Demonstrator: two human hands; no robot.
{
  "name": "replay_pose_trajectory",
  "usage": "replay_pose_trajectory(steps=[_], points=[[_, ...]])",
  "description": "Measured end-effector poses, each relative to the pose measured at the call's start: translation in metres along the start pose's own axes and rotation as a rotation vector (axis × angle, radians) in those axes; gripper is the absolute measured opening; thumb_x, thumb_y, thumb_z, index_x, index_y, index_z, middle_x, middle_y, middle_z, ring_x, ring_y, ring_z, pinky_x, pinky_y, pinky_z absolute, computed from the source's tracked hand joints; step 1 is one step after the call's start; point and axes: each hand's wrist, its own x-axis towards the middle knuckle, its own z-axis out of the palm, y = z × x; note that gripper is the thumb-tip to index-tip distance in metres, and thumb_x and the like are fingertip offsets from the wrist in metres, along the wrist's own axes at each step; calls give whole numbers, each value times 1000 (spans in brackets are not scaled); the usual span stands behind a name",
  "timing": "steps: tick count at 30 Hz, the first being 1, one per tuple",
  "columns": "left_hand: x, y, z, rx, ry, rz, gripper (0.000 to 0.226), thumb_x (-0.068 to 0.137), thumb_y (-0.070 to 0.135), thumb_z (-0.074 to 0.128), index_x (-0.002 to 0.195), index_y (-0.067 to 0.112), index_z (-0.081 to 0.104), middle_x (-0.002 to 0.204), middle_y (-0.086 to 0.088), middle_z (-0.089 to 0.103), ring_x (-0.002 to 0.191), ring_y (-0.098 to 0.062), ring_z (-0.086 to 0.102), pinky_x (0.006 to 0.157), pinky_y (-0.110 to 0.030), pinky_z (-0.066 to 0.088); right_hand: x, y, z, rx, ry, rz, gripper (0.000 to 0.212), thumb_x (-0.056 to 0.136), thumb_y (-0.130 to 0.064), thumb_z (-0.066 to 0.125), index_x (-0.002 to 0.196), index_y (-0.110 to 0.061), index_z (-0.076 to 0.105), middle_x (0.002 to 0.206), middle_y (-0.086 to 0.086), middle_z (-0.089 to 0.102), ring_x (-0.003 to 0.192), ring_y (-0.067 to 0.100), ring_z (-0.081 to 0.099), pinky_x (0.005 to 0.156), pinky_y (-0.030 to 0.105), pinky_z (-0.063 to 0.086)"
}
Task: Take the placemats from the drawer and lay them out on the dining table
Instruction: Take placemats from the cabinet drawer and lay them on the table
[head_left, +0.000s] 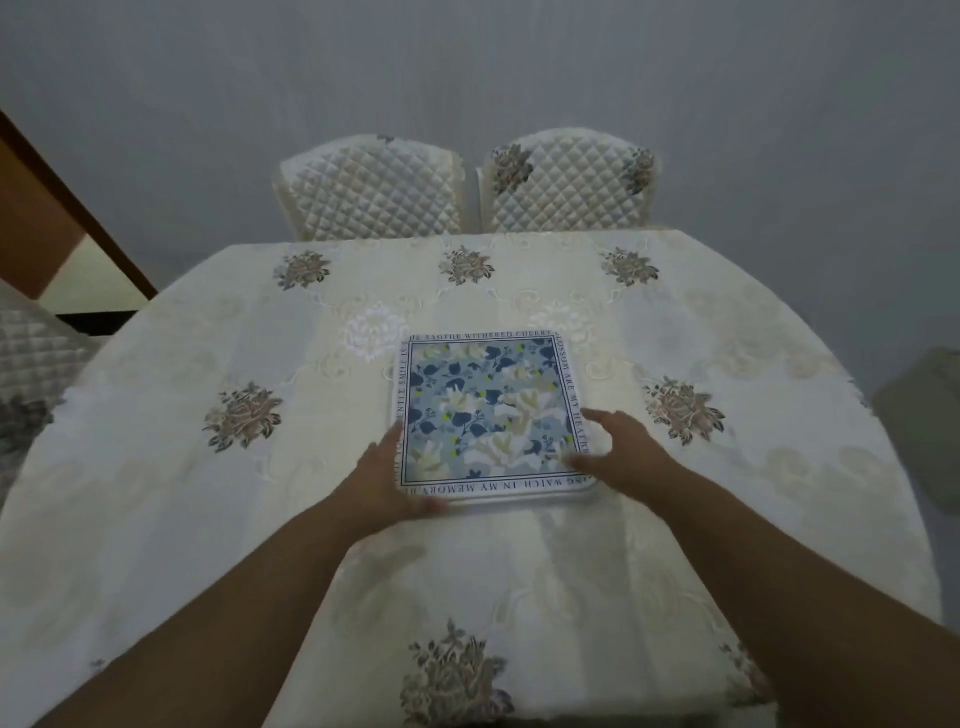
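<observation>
One square placemat stack with a blue floral print and lettered white border (493, 415) is seen lying flat at the centre of the frame on the table (156, 493), which is covered by a cream embroidered tablecloth. The left hand (387, 480) is placed at the stack's lower left corner, thumb laid along the near edge and fingers curled round the side. The right hand (618, 447) is set at the lower right corner, fingers spread and loosely bent against the edge. Two quilted cream chairs (371, 189) are noted at the upper centre, behind the table.
</observation>
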Motion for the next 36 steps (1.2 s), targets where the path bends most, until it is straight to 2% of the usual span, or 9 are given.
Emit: replay_pose_trajectory(steps=[3, 5, 8, 12, 21, 27, 30, 33, 36], points=[[11, -27, 18, 193, -74, 0, 150, 30, 92, 74, 156, 53, 1, 166, -6, 18, 153, -31, 20, 121, -51, 28, 1, 21, 25, -106, -125, 27, 122, 42, -82, 78, 149, -44, 34, 159, 11, 31, 150, 25, 23, 120, 45, 25], [10, -28, 26, 219, -63, 1, 143, 37, 87, 78, 156, 52, 7, 167, -12, 13, 152, -33, 20, 121, -49, 27, 1, 30, 37, -152, -108, 17, 112, 49, -69, 86, 147, -41, 40, 152, 8, 40, 144, 25, 33, 118, 38, 28], [13, -31, 34, 259, 42, 52, 112, 65, 56, 84, 158, 40, 24, 162, -9, 24, 145, -31, 34, 117, -42, 35, 0, 37, 45, -187, 23, -47, 89, 65, -44, 88, 145, -31, 50, 155, 9, 41, 144, 24, 37, 119, 36, 26], [14, -34, 35, 340, 98, 65, 89, 82, 46, 75, 158, 35, 30, 164, -8, 26, 145, -27, 37, 114, -39, 38, 0, 41, 50, -164, 70, -62, 74, 78, -34, 80, 146, -29, 50, 159, 7, 37, 143, 22, 39, 114, 32, 31], [5, -34, 44, 240, 242, 114, 73, 85, 31, 77, 151, 32, 46, 164, -7, 29, 150, -19, 31, 116, -35, 33, -8, 48, 63, -136, 199, -147, 62, 86, -18, 75, 144, -10, 53, 149, 9, 49, 137, 24, 45, 106, 19, 28], [0, -39, 48, 38, 327, 51, 63, 79, 24, 84, 137, 30, 62, 156, 1, 45, 133, -11, 53, 104, -17, 35, -11, 54, 76, 1, 305, -135, 60, 79, -14, 80, 136, -12, 61, 125, 6, 52, 117, 21, 56, 103, 35, 48], [2, -34, 48, 136, 233, 34, 74, 80, 33, 81, 146, 27, 48, 162, -3, 35, 143, -19, 41, 111, -29, 36, -7, 48, 70, -33, 270, -98, 65, 72, -27, 86, 132, -16, 62, 118, -1, 47, 114, 15, 52, 97, 20, 39], [6, -25, 46, 258, 226, 27, 78, 79, 55, 71, 146, 25, 45, 157, -8, 39, 149, -28, 27, 114, -49, 39, -1, 35, 66, -130, 346, -57, 63, 70, -49, 84, 123, -21, 67, 123, 2, 52, 118, 26, 46, 102, 33, 37], [9, -11, 48, 168, 300, 4, 58, 88, 44, 68, 137, 17, 54, 141, -9, 55, 137, -31, 45, 110, -45, 43, 14, 21, 67, -55, 377, -30, 57, 76, -49, 80, 123, -19, 65, 126, 11, 54, 122, 33, 47, 105, 39, 34]])
